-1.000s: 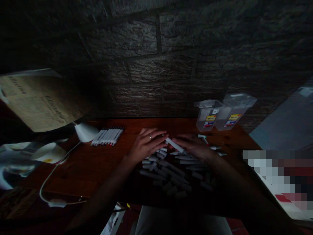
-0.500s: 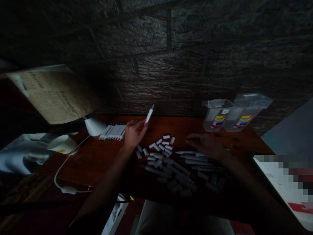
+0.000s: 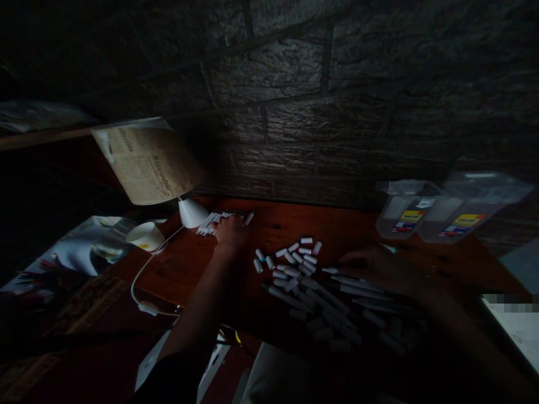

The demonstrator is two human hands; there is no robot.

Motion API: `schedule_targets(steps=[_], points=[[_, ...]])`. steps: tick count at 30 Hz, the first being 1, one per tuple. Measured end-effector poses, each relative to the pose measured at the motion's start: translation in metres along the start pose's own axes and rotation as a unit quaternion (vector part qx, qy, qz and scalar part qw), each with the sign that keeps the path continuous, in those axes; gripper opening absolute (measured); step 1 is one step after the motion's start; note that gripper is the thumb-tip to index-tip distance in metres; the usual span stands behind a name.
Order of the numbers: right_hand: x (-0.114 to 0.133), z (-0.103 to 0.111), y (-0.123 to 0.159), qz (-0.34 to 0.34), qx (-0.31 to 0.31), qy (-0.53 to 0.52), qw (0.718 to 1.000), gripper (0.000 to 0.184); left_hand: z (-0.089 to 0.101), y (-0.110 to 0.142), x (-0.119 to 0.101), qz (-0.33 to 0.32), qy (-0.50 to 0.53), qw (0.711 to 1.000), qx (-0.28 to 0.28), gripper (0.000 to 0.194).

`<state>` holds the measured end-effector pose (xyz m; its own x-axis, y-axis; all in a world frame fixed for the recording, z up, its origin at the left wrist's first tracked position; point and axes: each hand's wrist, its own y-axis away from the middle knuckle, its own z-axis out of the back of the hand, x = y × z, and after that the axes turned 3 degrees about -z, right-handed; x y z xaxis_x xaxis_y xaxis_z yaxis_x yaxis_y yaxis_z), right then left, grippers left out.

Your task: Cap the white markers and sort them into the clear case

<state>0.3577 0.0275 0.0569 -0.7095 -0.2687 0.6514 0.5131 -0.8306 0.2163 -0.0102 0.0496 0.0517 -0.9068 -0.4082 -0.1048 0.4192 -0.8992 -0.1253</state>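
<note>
My left hand (image 3: 229,230) is over the right end of a row of white capped markers (image 3: 209,222) beside the lamp. A white marker (image 3: 250,217) lies slanted at its thumb side, apparently in its grip; the fingertips are partly hidden. My right hand (image 3: 366,264) is in shadow at the right, its fingers bent down onto an uncapped marker (image 3: 330,270) whose pale tip points left. More loose markers (image 3: 357,287) lie just below that hand. Between the hands is a scattered pile of short white caps (image 3: 298,258) with coloured ends, mixed with markers.
Two clear plastic cases (image 3: 402,216) with yellow-blue labels stand at the back right. A lamp (image 3: 151,163) with a printed shade stands at the left, its white cord (image 3: 133,286) running over the table edge. Near it is a white cup (image 3: 145,237). A stone wall (image 3: 290,123) rises behind.
My left hand has carried the white marker from above the table down to the row at the left. My right hand has stayed near the loose markers. The view has swung left.
</note>
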Motion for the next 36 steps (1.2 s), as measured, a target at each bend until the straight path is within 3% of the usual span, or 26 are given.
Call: schedule_targets(steps=[7, 14, 24, 30, 36], points=[[-0.003, 0.0, 0.0, -0.005, 0.014, 0.015, 1.0, 0.039, -0.008, -0.004, 0.001, -0.044, 0.003, 0.999, -0.017, 0.036], [-0.003, 0.0, 0.0, 0.015, 0.001, 0.011, 1.0, 0.04, -0.006, -0.005, 0.003, -0.013, -0.003, 1.0, -0.004, 0.032], [-0.01, -0.003, -0.006, 0.022, -0.119, -0.032, 0.992, 0.042, -0.006, -0.009, 0.011, -0.002, -0.005, 1.0, 0.003, 0.036], [-0.002, 0.002, -0.004, -0.001, -0.231, -0.135, 0.964, 0.05, -0.009, -0.011, 0.012, -0.015, 0.0, 1.0, 0.002, 0.034], [0.012, 0.002, -0.006, -0.041, -0.211, -0.352, 0.911, 0.04, -0.009, -0.011, 0.009, -0.035, -0.012, 0.999, 0.017, 0.03]])
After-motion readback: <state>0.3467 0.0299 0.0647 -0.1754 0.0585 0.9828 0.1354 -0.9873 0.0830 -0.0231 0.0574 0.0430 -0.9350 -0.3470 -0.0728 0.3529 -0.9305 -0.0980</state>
